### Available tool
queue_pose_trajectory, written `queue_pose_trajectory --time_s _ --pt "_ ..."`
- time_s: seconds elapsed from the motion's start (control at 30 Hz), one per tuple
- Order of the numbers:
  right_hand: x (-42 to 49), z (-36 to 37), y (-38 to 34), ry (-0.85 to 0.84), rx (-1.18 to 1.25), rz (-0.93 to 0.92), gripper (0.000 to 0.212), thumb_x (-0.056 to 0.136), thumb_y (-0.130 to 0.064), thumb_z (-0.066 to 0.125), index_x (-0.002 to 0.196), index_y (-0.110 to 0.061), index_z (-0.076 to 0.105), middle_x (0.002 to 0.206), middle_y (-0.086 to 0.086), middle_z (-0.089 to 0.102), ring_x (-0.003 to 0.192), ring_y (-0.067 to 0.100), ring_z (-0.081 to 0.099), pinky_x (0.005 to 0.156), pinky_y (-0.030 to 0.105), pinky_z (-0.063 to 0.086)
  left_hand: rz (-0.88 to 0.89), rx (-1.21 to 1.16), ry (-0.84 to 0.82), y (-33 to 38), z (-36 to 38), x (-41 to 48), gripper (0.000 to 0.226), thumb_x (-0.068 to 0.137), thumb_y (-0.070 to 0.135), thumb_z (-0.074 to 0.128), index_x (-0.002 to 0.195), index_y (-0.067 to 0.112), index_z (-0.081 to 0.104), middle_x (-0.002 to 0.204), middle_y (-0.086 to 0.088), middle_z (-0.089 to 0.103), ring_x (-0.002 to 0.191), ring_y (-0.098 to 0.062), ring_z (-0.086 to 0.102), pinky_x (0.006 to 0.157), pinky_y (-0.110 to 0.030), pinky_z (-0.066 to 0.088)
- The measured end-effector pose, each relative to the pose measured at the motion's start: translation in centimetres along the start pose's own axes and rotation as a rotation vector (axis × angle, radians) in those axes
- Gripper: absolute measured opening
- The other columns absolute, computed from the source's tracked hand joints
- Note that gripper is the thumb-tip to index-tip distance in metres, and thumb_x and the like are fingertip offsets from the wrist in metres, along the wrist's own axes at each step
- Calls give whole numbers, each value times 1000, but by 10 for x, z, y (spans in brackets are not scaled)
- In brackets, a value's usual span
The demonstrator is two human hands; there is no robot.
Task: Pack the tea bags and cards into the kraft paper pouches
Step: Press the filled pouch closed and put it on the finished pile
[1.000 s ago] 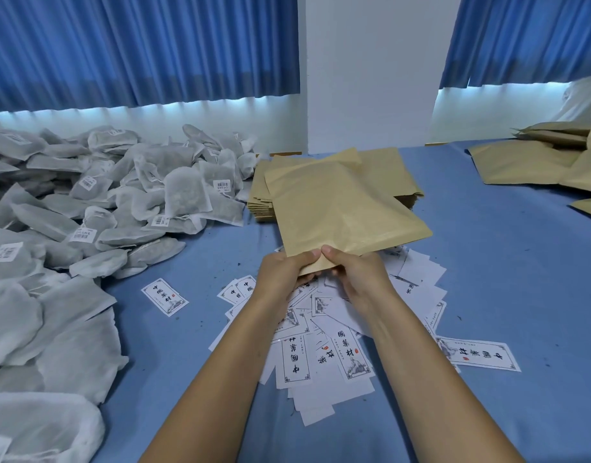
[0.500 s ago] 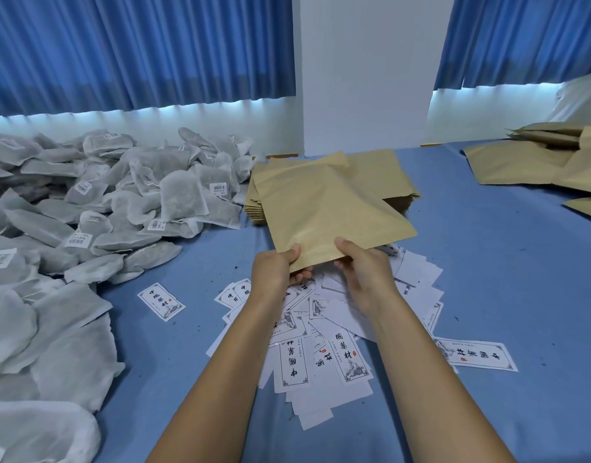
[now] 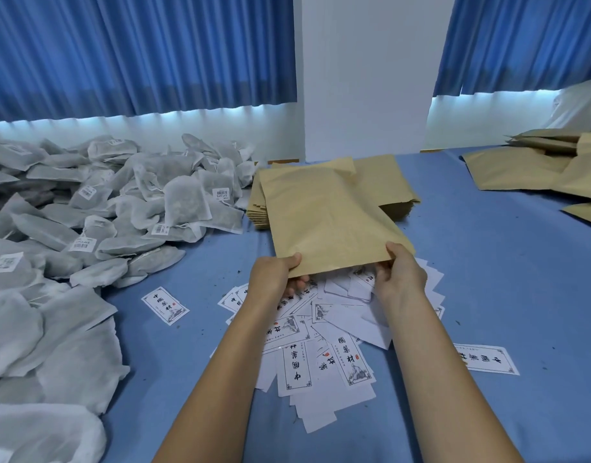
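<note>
Holding one kraft paper pouch (image 3: 327, 222) by its near edge, head view, both hands on it. Left hand (image 3: 274, 275) pinches the near-left corner: thumb on top, fingers curled underneath. Right hand (image 3: 401, 279) pinches the near-right corner the same way, thumb on the top face, fingers tucked under. Pouch is flat, lifted off the table and tilted, far end higher. Can't tell whether its near edge is open.

Pouch location: centre of the table, above the scattered cards (image 3: 334, 329) and in front of the stack of empty pouches (image 3: 387, 185), partly covering that stack.

Cards lie in a loose overlapping heap under the hands and between the forearms, some print side up, some blank side up. One stray card (image 3: 165, 305) sits apart to the left, another stray card (image 3: 486, 359) apart to the right.

Tea bags (image 3: 120, 208) are piled in a big grey-white heap along the left side, several with small barcode tags, running from the far wall to the near-left corner.

More kraft pouches (image 3: 521, 172) lie spread at far right, well apart from the hands.

Surface is a blue table cover (image 3: 488, 262) with dark specks. Blue curtains (image 3: 137, 51) hang behind, white wall panel (image 3: 367, 78) between them.
</note>
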State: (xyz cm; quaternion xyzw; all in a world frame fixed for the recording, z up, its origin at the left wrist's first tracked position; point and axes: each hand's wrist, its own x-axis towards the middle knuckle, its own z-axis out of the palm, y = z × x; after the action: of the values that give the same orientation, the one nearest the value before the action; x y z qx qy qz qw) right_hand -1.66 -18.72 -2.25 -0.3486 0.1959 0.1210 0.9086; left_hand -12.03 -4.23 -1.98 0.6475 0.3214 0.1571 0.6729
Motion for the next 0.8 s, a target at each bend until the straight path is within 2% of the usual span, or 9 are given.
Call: queue_pose_trajectory --time_s 0.1,0.17,0.23,0.33,0.43,0.5,0.57,0.7,0.8 --pt "2 2 -4 -30 -148 -69 8 86 5 61 82 -1 57 86 7 60 72 17 60 67 28 57 -1 31 58 -2 -5 2 30 93 20 58 70 2 62 46 -3 61 33 -10 47 36 -18 35" --pt "1 0 -6 -65 -343 -75 4 88 2 60 92 1 57 91 11 61 71 18 61 54 22 52 5 42 103 -3 -7 0 24 95 20 55 87 -2 61 49 -7 64 34 -13 46 36 -19 31" --pt "-3 -4 -7 -125 -494 -73 2 91 3 53 92 2 55 96 15 59 72 23 62 50 22 51 26 71 127 0 -5 -2 21 99 15 46 100 -4 55 50 -10 65 31 -15 47 33 -17 27" --pt "-9 -8 -19 -184 -555 -59 12 91 10 40 87 7 50 96 21 56 68 31 65 46 24 54 142 149 172 13 3 -6 24 101 11 40 96 -4 58 53 -10 61 34 -14 51 31 -17 31" --pt "-11 -16 -47 -131 -574 -79 17 89 13 44 102 12 54 99 23 60 59 32 61 55 23 52 232 134 143 27 25 -13 28 100 9 39 78 5 56 64 -4 58 46 -15 58 35 -16 36" --pt "-12 -27 -69 -91 -555 -161 23 86 15 43 98 10 62 101 24 66 60 31 64 54 25 52 266 122 80 36 46 -17 28 98 8 40 75 8 55 66 -2 59 45 -13 59 41 -19 43" --pt "-16 -42 -88 -67 -486 -259 32 83 18 35 86 3 63 98 21 67 68 30 68 52 26 56 284 124 16 41 71 -22 24 98 10 44 79 7 57 62 -3 61 40 -9 58 45 -22 47" --pt "-21 -80 -124 13 -332 -343 33 84 17 32 89 3 61 95 15 66 54 23 68 50 22 55 286 39 -85 43 127 -33 6 96 9 52 91 9 55 62 -7 62 37 -7 58 40 -18 48" --pt "-17 -111 -150 78 -257 -399 33 83 17 31 87 2 61 97 15 64 60 27 67 54 23 55 274 21 -141 39 171 -40 4 94 7 54 96 4 56 65 -10 62 37 -7 58 39 -18 47"
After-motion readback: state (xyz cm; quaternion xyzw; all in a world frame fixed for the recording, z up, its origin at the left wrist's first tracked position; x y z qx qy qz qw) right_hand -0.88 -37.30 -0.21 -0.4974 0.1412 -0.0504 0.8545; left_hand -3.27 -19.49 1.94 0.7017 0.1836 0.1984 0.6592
